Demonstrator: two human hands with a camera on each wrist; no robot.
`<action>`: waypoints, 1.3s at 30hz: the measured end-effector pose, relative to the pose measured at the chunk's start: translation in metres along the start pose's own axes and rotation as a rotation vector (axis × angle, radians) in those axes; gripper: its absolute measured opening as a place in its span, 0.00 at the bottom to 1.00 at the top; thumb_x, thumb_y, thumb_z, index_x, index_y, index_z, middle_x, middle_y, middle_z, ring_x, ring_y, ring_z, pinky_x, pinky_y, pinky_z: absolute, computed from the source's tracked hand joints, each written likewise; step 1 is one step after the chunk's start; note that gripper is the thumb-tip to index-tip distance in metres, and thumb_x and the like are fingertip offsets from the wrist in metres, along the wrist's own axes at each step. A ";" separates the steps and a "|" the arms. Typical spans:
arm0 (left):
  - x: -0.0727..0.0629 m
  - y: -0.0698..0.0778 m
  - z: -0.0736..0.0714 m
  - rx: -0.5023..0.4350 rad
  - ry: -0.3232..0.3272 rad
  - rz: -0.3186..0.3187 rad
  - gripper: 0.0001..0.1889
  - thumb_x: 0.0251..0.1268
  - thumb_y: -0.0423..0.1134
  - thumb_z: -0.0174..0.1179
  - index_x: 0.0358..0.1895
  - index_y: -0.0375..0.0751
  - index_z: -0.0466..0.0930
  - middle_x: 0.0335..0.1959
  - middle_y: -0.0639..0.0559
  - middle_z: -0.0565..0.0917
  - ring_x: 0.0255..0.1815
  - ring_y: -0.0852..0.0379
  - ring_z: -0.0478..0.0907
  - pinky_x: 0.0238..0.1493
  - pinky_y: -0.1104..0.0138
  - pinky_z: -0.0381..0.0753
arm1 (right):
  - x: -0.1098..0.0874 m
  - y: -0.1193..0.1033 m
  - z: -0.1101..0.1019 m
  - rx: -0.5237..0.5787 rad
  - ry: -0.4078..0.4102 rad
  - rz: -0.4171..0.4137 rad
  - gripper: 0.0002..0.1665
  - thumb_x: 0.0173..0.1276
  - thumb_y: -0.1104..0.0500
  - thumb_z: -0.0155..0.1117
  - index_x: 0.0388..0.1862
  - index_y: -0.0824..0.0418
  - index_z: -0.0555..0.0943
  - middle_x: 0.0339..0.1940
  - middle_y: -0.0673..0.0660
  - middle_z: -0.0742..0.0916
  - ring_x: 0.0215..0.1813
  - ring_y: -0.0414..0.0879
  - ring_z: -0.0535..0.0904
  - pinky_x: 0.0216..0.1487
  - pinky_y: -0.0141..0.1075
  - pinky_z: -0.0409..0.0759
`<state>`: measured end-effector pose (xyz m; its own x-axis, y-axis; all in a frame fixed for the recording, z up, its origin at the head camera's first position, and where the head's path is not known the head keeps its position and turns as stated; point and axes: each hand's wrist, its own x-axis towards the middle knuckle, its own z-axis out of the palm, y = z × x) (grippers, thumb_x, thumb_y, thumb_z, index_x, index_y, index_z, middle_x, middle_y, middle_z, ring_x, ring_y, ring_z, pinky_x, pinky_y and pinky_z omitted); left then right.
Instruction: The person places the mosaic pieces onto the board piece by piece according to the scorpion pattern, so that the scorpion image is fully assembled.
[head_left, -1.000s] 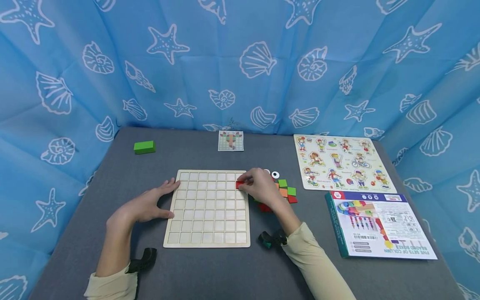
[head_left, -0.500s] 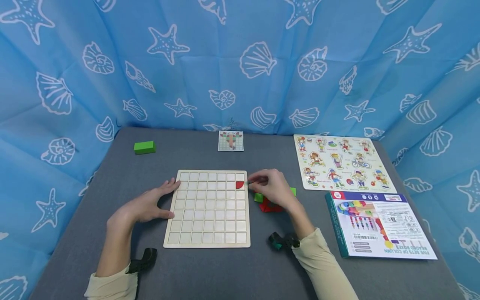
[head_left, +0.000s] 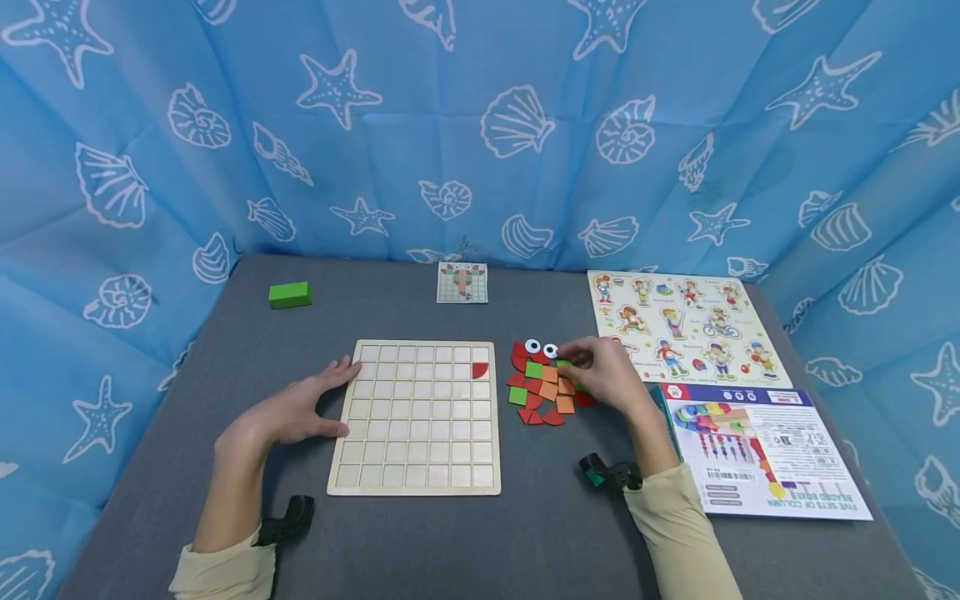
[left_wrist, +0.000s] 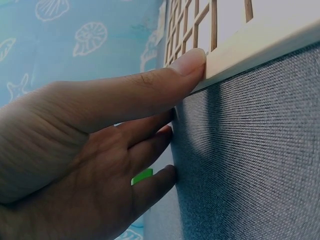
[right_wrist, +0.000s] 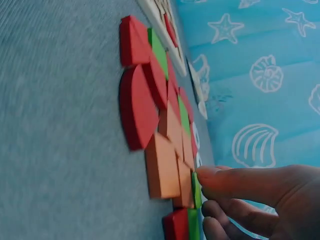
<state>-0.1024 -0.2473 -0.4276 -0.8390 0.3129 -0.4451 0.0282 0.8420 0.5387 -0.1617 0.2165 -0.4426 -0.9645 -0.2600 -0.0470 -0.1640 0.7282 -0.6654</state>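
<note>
A wooden grid board (head_left: 412, 491) lies at the middle of the grey table, with one red quarter-circle tile (head_left: 480, 370) in a square near its upper right corner. My left hand (head_left: 288, 410) rests at the board's left edge, fingers spread; the left wrist view has the thumb (left_wrist: 187, 62) against the rim. To the board's right is a cluster of red, orange and green tiles (head_left: 549, 388) with two round eye pieces (head_left: 532, 346). Over its right side, my right hand (head_left: 603, 371) pinches a green square tile (right_wrist: 196, 190) between thumb and fingers.
Behind the board lies a small pattern card (head_left: 462, 283). A green block (head_left: 289, 294) sits at the back left. On the right are a picture puzzle board (head_left: 652, 325) and, in front of it, a flat printed box (head_left: 765, 450). A patterned blue curtain hangs behind.
My right hand has let go of the red quarter-circle tile on the board and moved right to the tile cluster. The left hand has stayed at the board's edge.
</note>
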 end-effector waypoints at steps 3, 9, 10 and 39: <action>0.000 0.000 0.000 -0.008 -0.002 -0.001 0.55 0.65 0.42 0.78 0.90 0.44 0.52 0.91 0.31 0.46 0.90 0.25 0.44 0.82 0.25 0.52 | 0.001 0.004 -0.003 -0.027 -0.028 -0.019 0.15 0.72 0.65 0.75 0.55 0.68 0.91 0.50 0.67 0.94 0.50 0.56 0.91 0.50 0.42 0.88; 0.001 0.000 0.000 -0.007 -0.001 -0.002 0.55 0.65 0.41 0.78 0.90 0.44 0.52 0.91 0.31 0.47 0.90 0.25 0.44 0.82 0.26 0.52 | 0.003 0.008 -0.006 -0.059 -0.080 -0.030 0.14 0.72 0.64 0.75 0.54 0.66 0.91 0.47 0.64 0.93 0.46 0.51 0.86 0.47 0.40 0.81; 0.001 0.000 0.000 -0.007 -0.001 0.000 0.55 0.65 0.41 0.78 0.90 0.44 0.52 0.90 0.31 0.47 0.90 0.25 0.44 0.82 0.26 0.52 | 0.003 0.009 -0.007 -0.063 -0.084 -0.034 0.13 0.72 0.64 0.75 0.53 0.66 0.91 0.46 0.63 0.93 0.45 0.50 0.85 0.46 0.39 0.81; -0.001 0.001 -0.001 -0.028 -0.004 0.030 0.54 0.66 0.40 0.77 0.90 0.43 0.51 0.91 0.30 0.46 0.91 0.25 0.44 0.82 0.26 0.52 | -0.002 -0.038 0.025 0.326 -0.074 -0.051 0.19 0.73 0.65 0.74 0.61 0.67 0.87 0.52 0.69 0.93 0.49 0.58 0.94 0.46 0.31 0.89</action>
<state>-0.1017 -0.2477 -0.4260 -0.8358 0.3395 -0.4315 0.0381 0.8199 0.5713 -0.1484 0.1736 -0.4358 -0.9372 -0.3447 -0.0536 -0.1248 0.4749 -0.8712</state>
